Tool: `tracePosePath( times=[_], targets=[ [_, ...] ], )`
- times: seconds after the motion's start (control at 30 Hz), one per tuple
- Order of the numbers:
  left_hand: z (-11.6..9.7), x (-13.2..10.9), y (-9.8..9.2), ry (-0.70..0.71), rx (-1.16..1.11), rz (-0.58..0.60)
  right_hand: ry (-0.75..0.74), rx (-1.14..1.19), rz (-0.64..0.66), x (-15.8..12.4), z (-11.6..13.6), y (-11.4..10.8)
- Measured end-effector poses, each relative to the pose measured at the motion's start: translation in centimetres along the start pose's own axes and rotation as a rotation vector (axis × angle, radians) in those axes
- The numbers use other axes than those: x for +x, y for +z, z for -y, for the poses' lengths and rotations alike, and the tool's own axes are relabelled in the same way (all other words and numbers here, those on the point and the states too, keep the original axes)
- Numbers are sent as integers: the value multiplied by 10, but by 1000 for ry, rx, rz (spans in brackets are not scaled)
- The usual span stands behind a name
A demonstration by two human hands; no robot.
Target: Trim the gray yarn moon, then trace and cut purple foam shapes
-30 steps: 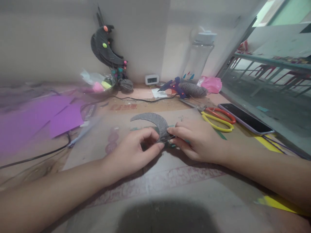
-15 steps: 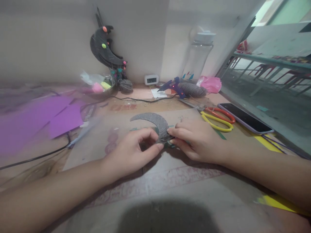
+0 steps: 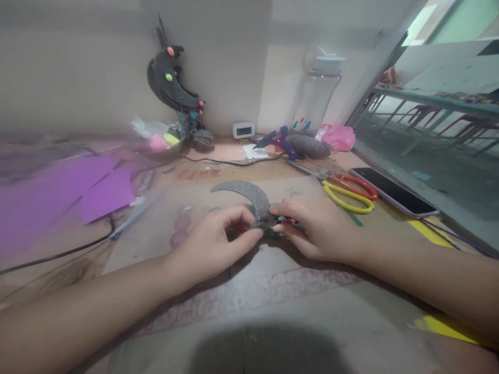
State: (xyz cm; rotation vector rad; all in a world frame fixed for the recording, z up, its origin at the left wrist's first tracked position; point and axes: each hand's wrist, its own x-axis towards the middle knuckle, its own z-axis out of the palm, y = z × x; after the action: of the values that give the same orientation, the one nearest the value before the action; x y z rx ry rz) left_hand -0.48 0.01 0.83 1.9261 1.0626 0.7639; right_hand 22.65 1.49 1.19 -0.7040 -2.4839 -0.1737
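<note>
A grey crescent moon wrapped in yarn [image 3: 249, 192] is held between both hands, its thin tip pointing left. My left hand [image 3: 218, 239] pinches the crescent's lower end from the left, thumb and fingers closed on it. From the right, my right hand [image 3: 307, 226] grips the same lower end with thumb and forefinger. Something small and dark, with a reddish bit, shows between the right fingers; I cannot make out what it is. The lowest part of the crescent is partly hidden by the fingers.
Scissors [image 3: 346, 193] and a phone [image 3: 393, 191] lie at right. Behind stand a glue gun [image 3: 278, 141], a grey yarn skein [image 3: 310, 146], a small clock [image 3: 244, 130] and a bottle [image 3: 317, 96]. A dark crescent ornament [image 3: 167, 80] leans on the wall. Purple sheets [image 3: 105, 192] lie left.
My right thumb and forefinger have parted slightly, and a reddish bit now shows between them. The crescent's lower end looks darker and more folded. The left hand has barely moved.
</note>
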Motion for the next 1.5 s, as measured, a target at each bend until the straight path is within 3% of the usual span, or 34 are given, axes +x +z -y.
tracePosePath(
  times=[0.3,0.5,0.57,0.63,0.73,0.83,1.0,1.13,1.33,1.5],
  targets=[
    [4,1,0,25,39,-3,9,48,-7,0,5,0],
    [11,3,2,-77,-249,16,434,466,-349,1,1,4],
    [12,3,3,-93,-282,16,551,577,-305,4,-1,4],
    [11,4,3,-99,-279,20,644,670,-175,8,0,3],
    [7,4,2,-109,-253,61,716,811,-55,13,6,0],
    [3,5,1,-120,-215,102,734,883,-85,16,15,-1],
    [2,4,-1,-106,-89,55,741,889,-59,18,21,0],
    [1,3,-3,-52,-113,72,764,933,-37,17,21,2],
    [0,3,-4,-71,-109,-24,782,1049,-39,16,18,4],
    [4,3,-4,-18,-70,32,772,1076,-43,16,17,6]
  ],
)
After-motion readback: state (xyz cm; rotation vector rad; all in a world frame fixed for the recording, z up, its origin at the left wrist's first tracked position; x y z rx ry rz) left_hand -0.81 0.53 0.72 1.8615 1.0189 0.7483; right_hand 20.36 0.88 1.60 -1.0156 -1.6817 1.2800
